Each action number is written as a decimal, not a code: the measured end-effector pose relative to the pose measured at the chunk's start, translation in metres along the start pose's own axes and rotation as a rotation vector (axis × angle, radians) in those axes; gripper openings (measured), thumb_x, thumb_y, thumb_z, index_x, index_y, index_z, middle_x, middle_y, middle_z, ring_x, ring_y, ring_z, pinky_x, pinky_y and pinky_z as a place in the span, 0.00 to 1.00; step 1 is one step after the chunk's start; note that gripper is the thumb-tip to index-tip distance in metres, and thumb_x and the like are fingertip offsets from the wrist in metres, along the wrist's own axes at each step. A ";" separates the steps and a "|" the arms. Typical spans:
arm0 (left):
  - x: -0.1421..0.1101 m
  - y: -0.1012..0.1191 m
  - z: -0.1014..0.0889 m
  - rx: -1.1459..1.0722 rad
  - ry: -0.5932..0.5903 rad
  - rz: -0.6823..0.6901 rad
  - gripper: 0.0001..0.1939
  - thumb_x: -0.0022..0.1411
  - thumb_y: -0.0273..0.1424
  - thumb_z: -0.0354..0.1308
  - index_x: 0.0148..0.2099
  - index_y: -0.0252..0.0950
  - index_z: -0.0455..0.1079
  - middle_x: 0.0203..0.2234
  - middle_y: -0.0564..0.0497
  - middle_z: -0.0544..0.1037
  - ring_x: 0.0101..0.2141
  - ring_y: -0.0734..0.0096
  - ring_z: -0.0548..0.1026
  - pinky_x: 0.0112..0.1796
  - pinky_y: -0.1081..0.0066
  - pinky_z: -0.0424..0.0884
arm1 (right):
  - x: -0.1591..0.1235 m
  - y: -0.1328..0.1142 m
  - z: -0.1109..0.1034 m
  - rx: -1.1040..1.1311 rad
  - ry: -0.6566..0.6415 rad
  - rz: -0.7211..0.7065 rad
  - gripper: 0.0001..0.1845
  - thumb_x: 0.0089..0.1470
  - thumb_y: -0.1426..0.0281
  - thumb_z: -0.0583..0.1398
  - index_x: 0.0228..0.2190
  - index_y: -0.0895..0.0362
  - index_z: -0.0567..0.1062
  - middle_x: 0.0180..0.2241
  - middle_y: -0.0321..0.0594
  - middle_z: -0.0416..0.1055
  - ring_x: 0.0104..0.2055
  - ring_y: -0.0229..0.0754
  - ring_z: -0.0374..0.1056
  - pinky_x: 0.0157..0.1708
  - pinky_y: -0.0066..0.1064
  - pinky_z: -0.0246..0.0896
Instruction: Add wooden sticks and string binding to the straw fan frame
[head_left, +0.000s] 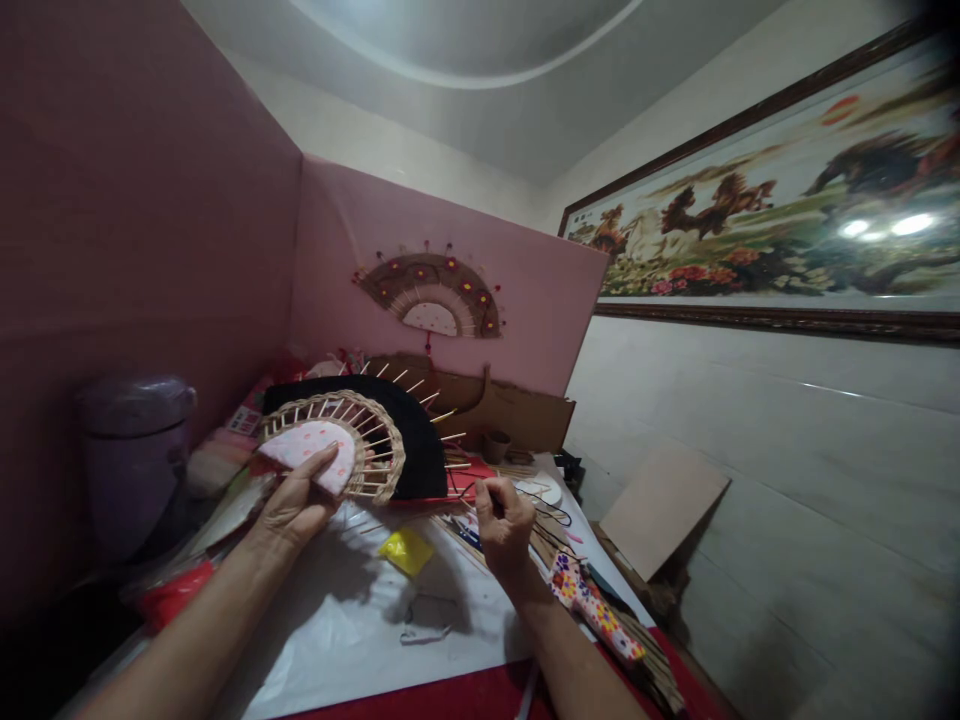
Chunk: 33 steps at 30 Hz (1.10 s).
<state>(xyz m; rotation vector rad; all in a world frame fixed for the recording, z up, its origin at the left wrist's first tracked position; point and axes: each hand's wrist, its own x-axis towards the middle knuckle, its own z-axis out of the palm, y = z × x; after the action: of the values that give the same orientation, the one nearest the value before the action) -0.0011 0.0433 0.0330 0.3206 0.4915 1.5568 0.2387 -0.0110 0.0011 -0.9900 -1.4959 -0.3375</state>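
Observation:
My left hand (301, 502) grips a half-round handmade fan (420, 440) by its white, pink-spotted centre, the thumb lying on top. The fan has a woven tan band, a black outer band and thin sticks poking out past its rim. Close to the fan's lower right end, my right hand (504, 520) is closed in a pinch on a thin black cord (556, 512). Part of the cord loops out to the right of that hand. Its other end near the fan is too fine to trace.
A yellow packet (406, 551) lies on the white table covering (337, 640). Right of my forearm is a flower-patterned object (596, 608). A finished-looking fan (431, 295) hangs on the pink board behind. At left stands a lidded purple container (133, 465). A small brown pot (496, 445) sits farther back.

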 end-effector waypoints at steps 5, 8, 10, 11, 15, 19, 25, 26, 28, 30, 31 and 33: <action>-0.001 0.002 0.001 -0.009 0.017 -0.018 0.18 0.55 0.16 0.51 0.47 0.35 0.68 0.26 0.49 0.79 0.25 0.68 0.77 0.27 0.71 0.76 | -0.001 -0.002 0.001 -0.017 0.020 -0.049 0.09 0.50 0.73 0.55 0.19 0.57 0.64 0.14 0.28 0.55 0.16 0.30 0.51 0.19 0.24 0.46; -0.001 0.002 0.001 0.000 0.013 -0.009 0.18 0.55 0.15 0.51 0.46 0.34 0.68 0.26 0.49 0.78 0.25 0.68 0.77 0.28 0.70 0.76 | -0.001 -0.003 0.001 -0.001 0.012 -0.064 0.10 0.50 0.74 0.54 0.19 0.56 0.63 0.14 0.28 0.55 0.16 0.30 0.51 0.20 0.25 0.47; 0.000 0.002 0.000 0.009 0.009 0.001 0.17 0.55 0.15 0.51 0.45 0.33 0.69 0.26 0.49 0.78 0.25 0.68 0.77 0.28 0.70 0.76 | -0.002 -0.003 0.001 0.007 0.021 -0.053 0.10 0.49 0.74 0.54 0.19 0.56 0.63 0.14 0.28 0.55 0.17 0.30 0.51 0.20 0.24 0.47; 0.000 0.001 0.000 0.009 0.012 0.007 0.17 0.55 0.15 0.51 0.45 0.33 0.69 0.25 0.49 0.78 0.25 0.69 0.77 0.28 0.71 0.76 | -0.002 -0.003 0.001 0.009 0.031 -0.045 0.10 0.49 0.74 0.54 0.19 0.56 0.63 0.14 0.28 0.55 0.17 0.30 0.51 0.20 0.24 0.47; 0.000 0.001 0.000 -0.009 0.008 0.001 0.17 0.54 0.15 0.51 0.44 0.33 0.69 0.27 0.48 0.78 0.26 0.69 0.77 0.29 0.71 0.76 | -0.002 -0.001 0.002 0.006 0.056 -0.017 0.09 0.50 0.73 0.54 0.19 0.56 0.63 0.15 0.28 0.55 0.17 0.31 0.51 0.20 0.24 0.47; -0.001 0.002 0.000 0.007 0.003 0.002 0.16 0.55 0.16 0.51 0.44 0.33 0.69 0.27 0.48 0.78 0.26 0.69 0.77 0.30 0.72 0.75 | -0.002 -0.001 0.003 -0.009 0.007 -0.028 0.10 0.50 0.73 0.54 0.19 0.56 0.62 0.14 0.28 0.54 0.17 0.31 0.51 0.20 0.25 0.46; -0.001 0.000 0.000 0.001 0.017 -0.004 0.18 0.54 0.15 0.52 0.45 0.34 0.69 0.27 0.49 0.78 0.26 0.71 0.77 0.31 0.72 0.75 | -0.005 0.000 0.006 0.022 -0.192 0.025 0.10 0.51 0.72 0.53 0.20 0.57 0.63 0.15 0.28 0.52 0.17 0.31 0.50 0.20 0.25 0.43; 0.000 0.000 0.000 -0.006 0.017 -0.006 0.18 0.54 0.15 0.52 0.46 0.34 0.69 0.28 0.49 0.78 0.26 0.70 0.77 0.31 0.72 0.75 | -0.006 -0.001 0.007 0.053 -0.215 0.045 0.09 0.51 0.72 0.53 0.20 0.57 0.63 0.15 0.28 0.51 0.17 0.31 0.50 0.19 0.24 0.43; 0.000 -0.002 -0.001 -0.007 0.011 -0.006 0.18 0.53 0.15 0.52 0.46 0.33 0.69 0.29 0.48 0.78 0.27 0.69 0.77 0.31 0.71 0.75 | -0.007 -0.001 0.010 0.133 -0.253 0.091 0.09 0.51 0.72 0.53 0.21 0.57 0.63 0.15 0.27 0.51 0.17 0.31 0.49 0.19 0.24 0.43; 0.000 -0.003 -0.001 0.009 -0.002 -0.013 0.17 0.54 0.16 0.52 0.45 0.32 0.69 0.29 0.47 0.78 0.28 0.67 0.77 0.31 0.70 0.75 | -0.008 -0.003 0.013 0.235 -0.288 0.159 0.08 0.51 0.72 0.52 0.21 0.57 0.63 0.15 0.28 0.52 0.18 0.30 0.49 0.19 0.24 0.43; 0.000 -0.003 -0.001 0.018 -0.006 -0.018 0.16 0.54 0.16 0.52 0.45 0.32 0.69 0.29 0.46 0.78 0.28 0.67 0.77 0.31 0.69 0.75 | -0.009 -0.003 0.014 0.291 -0.311 0.202 0.09 0.51 0.72 0.52 0.21 0.57 0.62 0.15 0.28 0.52 0.18 0.31 0.48 0.19 0.24 0.43; -0.001 -0.004 0.000 0.008 0.008 -0.051 0.16 0.54 0.16 0.52 0.45 0.32 0.69 0.30 0.45 0.78 0.29 0.66 0.77 0.31 0.69 0.75 | -0.010 -0.006 0.017 0.393 -0.360 0.283 0.10 0.51 0.70 0.53 0.20 0.57 0.61 0.15 0.28 0.52 0.18 0.30 0.47 0.18 0.24 0.42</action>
<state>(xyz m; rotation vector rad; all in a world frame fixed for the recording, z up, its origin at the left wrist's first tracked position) 0.0027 0.0418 0.0316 0.3059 0.5080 1.5076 0.2219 -0.0056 -0.0098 -0.9561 -1.6319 0.3454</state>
